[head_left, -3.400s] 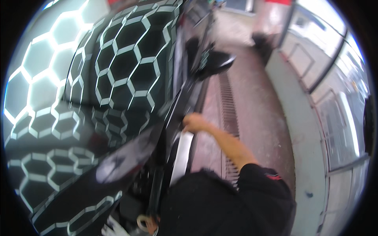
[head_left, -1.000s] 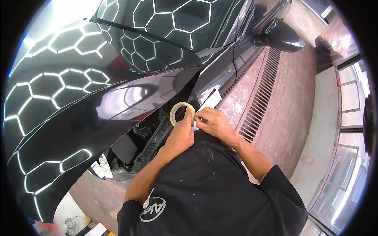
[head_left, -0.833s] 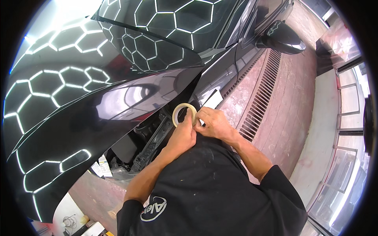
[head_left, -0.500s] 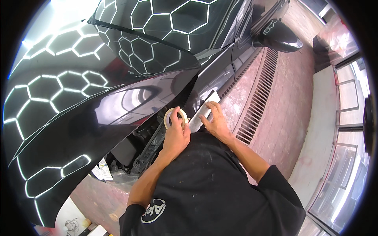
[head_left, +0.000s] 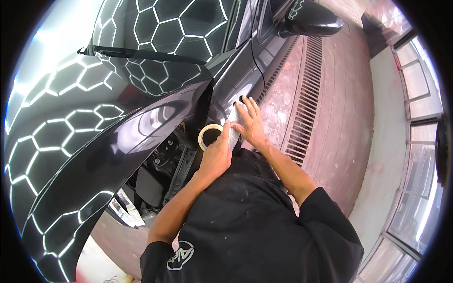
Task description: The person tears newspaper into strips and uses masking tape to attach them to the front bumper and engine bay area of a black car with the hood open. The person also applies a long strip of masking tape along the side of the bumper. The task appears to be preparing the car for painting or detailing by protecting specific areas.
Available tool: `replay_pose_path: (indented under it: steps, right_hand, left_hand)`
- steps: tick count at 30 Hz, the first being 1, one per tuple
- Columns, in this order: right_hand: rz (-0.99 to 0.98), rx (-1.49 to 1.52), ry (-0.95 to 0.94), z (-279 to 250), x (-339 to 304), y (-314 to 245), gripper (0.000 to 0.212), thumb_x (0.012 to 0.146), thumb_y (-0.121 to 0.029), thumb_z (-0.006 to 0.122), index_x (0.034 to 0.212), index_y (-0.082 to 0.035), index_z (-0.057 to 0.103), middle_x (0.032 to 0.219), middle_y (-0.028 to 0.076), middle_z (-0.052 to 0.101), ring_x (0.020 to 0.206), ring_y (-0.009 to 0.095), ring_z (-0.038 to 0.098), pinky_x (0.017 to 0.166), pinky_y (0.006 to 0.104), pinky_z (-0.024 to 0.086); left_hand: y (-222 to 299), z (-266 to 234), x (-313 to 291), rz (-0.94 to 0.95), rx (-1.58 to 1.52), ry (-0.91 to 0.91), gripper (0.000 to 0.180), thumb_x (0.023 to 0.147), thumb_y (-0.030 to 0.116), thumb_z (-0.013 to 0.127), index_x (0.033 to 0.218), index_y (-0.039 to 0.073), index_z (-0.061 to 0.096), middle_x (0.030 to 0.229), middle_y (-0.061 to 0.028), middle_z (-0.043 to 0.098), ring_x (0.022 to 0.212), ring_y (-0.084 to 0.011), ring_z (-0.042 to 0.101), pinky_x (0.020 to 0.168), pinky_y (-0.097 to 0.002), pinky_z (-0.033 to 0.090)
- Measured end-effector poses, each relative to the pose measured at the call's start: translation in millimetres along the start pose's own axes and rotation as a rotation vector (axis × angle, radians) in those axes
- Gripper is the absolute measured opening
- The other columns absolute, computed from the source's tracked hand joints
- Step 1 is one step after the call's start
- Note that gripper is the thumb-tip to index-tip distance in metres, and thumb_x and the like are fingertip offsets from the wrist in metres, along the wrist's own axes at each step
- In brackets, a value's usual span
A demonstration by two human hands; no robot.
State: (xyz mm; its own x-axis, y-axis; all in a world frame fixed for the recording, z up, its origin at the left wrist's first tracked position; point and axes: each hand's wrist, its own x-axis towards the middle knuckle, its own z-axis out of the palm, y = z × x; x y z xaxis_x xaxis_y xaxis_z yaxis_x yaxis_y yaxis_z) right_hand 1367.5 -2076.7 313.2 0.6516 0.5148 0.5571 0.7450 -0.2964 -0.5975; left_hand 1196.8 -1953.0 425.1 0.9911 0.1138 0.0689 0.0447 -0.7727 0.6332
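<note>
A cream roll of masking tape (head_left: pixel 202 137) hangs on my left hand (head_left: pixel 216 158), which is closed round its near side. The fingertips of that hand reach the lower part of a whitish, wrinkled strip of sheet (head_left: pixel 233 137). My right hand (head_left: pixel 251 125) rests over the strip's upper part, fingers stretched out and pressed toward the dark side panel of the car (head_left: pixel 226 96). The thumb lies across the strip. How far the strip sticks to the panel, I cannot tell. Just left of the tape, the open front of the car shows dark inner parts (head_left: pixel 172 153).
The glossy hood (head_left: pixel 47 137) fills the left side, its edge overhanging the front opening. A side mirror (head_left: pixel 314 21) juts out at the top. Printed papers (head_left: pixel 126 210) lie low at the left. A floor grate (head_left: pixel 306 89) and a glazed wall (head_left: pixel 410 188) run along the right.
My right hand has gone from gripping the whitish strip by its edge to lying on it with fingers spread. The strip has moved closer to the panel. My left hand has come up against it.
</note>
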Motion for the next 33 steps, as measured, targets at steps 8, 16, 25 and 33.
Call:
replay_pose_path:
  steps: [8, 16, 25, 33]
  right_hand:
    - [0.22, 0.107, 0.278, -13, 31, -12, 0.041, 0.093, -0.023, 0.09, 0.124, -0.004, 0.072, 0.127, 0.016, 0.068, 0.115, 0.035, 0.065, 0.097, 0.0469, 0.053]
    - [0.276, 0.766, -0.247, -30, 3, -23, 0.039, 0.094, -0.006, 0.082, 0.132, -0.007, 0.077, 0.13, 0.009, 0.068, 0.128, 0.025, 0.064, 0.113, 0.0394, 0.05]
    - [0.351, 0.923, -0.355, -31, -10, -16, 0.028, 0.1, -0.01, 0.082, 0.128, -0.008, 0.08, 0.138, 0.007, 0.064, 0.131, 0.022, 0.061, 0.113, 0.0387, 0.049]
    - [0.548, 0.739, -0.01, -9, 3, -12, 0.012, 0.105, -0.008, 0.076, 0.114, 0.001, 0.078, 0.11, 0.009, 0.075, 0.097, 0.018, 0.072, 0.086, 0.0341, 0.058]
  left_hand:
    - [-3, 14, 2, -0.044, 0.031, 0.063, 0.092, 0.1, -0.001, 0.061, 0.174, -0.006, 0.007, 0.131, -0.0365, 0.067, 0.101, -0.0505, 0.074, 0.085, -0.0562, 0.06]
    - [7, 4, 12, -0.099, 0.029, 0.077, 0.091, 0.101, 0.002, 0.063, 0.173, -0.008, 0.008, 0.113, -0.0329, 0.074, 0.095, -0.0455, 0.077, 0.077, -0.0494, 0.062]
    - [4, 14, 18, -0.007, 0.179, 0.085, 0.088, 0.099, 0.004, 0.066, 0.172, -0.007, 0.018, 0.11, -0.0279, 0.075, 0.084, -0.0404, 0.077, 0.073, -0.0489, 0.062]
    - [11, 26, 8, -0.057, 0.542, -0.091, 0.092, 0.094, 0.006, 0.068, 0.174, -0.001, 0.023, 0.096, -0.0278, 0.072, 0.07, -0.041, 0.076, 0.062, -0.0517, 0.064]
